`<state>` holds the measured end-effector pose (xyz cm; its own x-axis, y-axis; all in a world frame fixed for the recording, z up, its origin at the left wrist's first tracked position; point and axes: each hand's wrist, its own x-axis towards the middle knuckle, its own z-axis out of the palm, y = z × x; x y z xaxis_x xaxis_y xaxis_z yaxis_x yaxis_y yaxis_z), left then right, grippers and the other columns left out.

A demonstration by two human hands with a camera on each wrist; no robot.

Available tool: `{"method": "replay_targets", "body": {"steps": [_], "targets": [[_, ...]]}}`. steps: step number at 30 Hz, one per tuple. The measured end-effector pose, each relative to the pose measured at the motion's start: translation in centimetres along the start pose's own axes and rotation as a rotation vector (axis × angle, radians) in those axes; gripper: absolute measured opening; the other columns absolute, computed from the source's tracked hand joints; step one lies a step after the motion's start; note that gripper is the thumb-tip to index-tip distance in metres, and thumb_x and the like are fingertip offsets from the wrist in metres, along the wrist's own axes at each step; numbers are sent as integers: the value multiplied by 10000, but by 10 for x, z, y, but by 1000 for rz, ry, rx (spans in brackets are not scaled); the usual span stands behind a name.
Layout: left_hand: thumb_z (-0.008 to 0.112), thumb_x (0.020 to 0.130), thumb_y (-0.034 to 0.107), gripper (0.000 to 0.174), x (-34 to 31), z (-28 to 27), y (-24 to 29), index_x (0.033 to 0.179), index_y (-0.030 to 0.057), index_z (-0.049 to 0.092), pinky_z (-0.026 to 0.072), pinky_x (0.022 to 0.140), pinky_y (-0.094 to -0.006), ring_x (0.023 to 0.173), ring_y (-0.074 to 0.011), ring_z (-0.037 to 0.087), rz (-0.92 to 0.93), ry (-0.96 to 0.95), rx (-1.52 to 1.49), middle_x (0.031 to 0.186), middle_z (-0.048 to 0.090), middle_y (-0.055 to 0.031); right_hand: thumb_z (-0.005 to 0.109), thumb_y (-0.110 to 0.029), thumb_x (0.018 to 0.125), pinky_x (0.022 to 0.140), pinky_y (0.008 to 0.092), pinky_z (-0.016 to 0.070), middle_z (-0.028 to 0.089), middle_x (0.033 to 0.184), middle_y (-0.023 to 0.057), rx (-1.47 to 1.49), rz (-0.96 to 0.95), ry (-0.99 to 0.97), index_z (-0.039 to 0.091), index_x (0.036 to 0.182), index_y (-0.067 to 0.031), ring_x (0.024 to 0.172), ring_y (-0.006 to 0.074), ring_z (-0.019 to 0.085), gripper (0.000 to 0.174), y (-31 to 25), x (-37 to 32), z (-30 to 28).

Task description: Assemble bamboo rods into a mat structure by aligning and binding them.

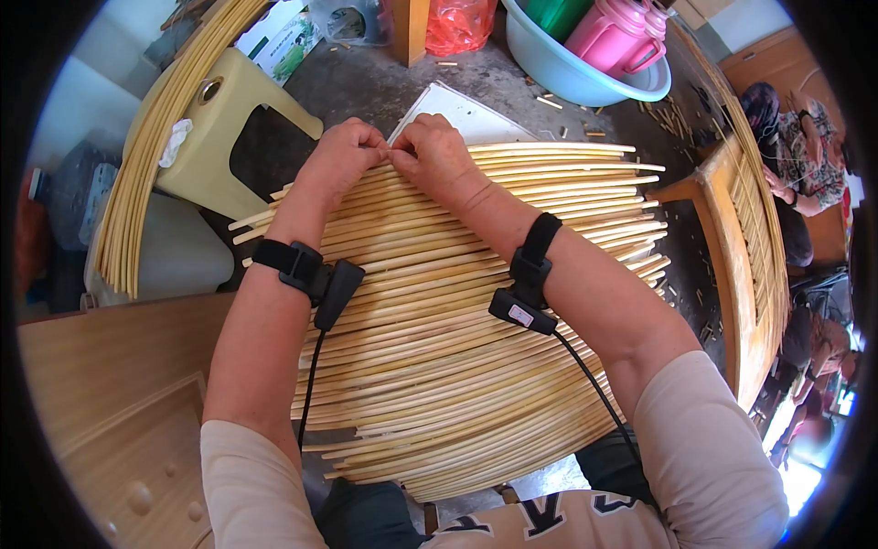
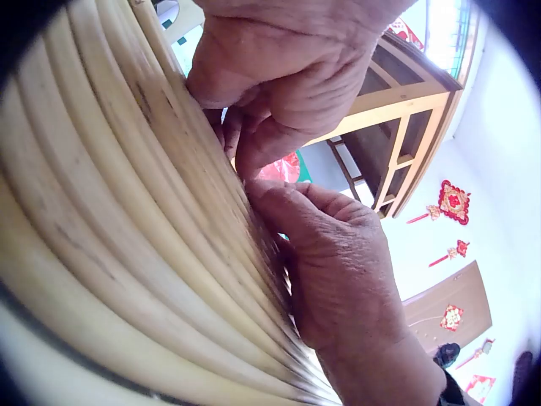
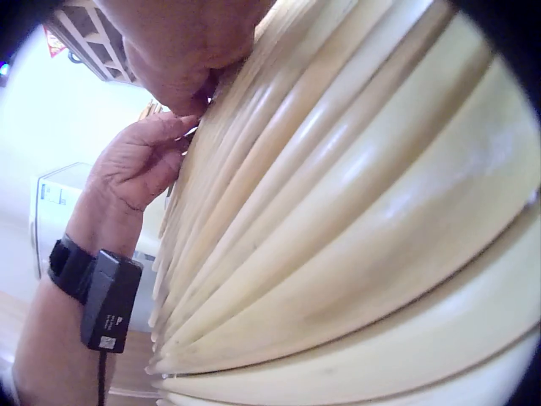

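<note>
A wide mat of pale, slender rods [image 1: 439, 302], lying side by side, spreads over the person's lap. Both hands meet at its far edge. The left hand [image 1: 343, 156] bends thumb and forefinger together there, seen from beside the rods in the left wrist view. Against its fingertips, the right hand [image 1: 434, 157] pinches at the same spot with its fingers curled down. Whatever is between the fingertips is small and mostly hidden, and I cannot tell what it is. Close up, the rods [image 3: 338, 194] fan past the hands in the right wrist view.
At left a plastic stool [image 1: 206, 137] bears a bundle of long rods [image 1: 160, 151]. Beyond the mat stand a white board [image 1: 457, 114] and a blue basin [image 1: 594, 87] holding a pink jug. A wooden frame [image 1: 722, 247] stands at right, with other people past it.
</note>
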<state>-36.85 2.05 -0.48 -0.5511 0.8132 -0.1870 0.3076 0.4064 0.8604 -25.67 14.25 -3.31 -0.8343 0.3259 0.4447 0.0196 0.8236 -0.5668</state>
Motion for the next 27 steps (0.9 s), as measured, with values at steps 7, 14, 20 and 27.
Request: {"method": "replay_targets", "body": {"steps": [7,14,20,27], "targets": [[665,771,101,115,0,3,-3,815,0,632,413,812,-267,881,-165,548,55,48,-3,951,571,-50,643,-167,705,705,418,477,608,801,99,-49,1,-10,643,696,-89,820,316,564,78,-2,1,1],[654,724,91,107,2,7,-6,790,8,639,438,757,-273,816,-167,573,82,140,130,866,601,-66,644,-100,684,729,401,467,603,787,106,194,64,55,636,718,-66,813,316,546,49,-3,-2,-11],[656,718,93,118,1,8,1,794,4,644,445,722,-274,764,-153,570,19,139,119,814,624,-63,645,-93,679,761,382,470,604,784,106,250,147,43,644,727,-60,848,307,555,59,-4,-1,-15],[669,713,75,138,1,6,2,835,13,659,441,725,-266,765,-134,562,-1,82,-3,804,630,-47,649,-93,648,777,365,468,586,820,104,332,122,3,632,703,-54,861,301,559,69,4,-1,-14]]}}
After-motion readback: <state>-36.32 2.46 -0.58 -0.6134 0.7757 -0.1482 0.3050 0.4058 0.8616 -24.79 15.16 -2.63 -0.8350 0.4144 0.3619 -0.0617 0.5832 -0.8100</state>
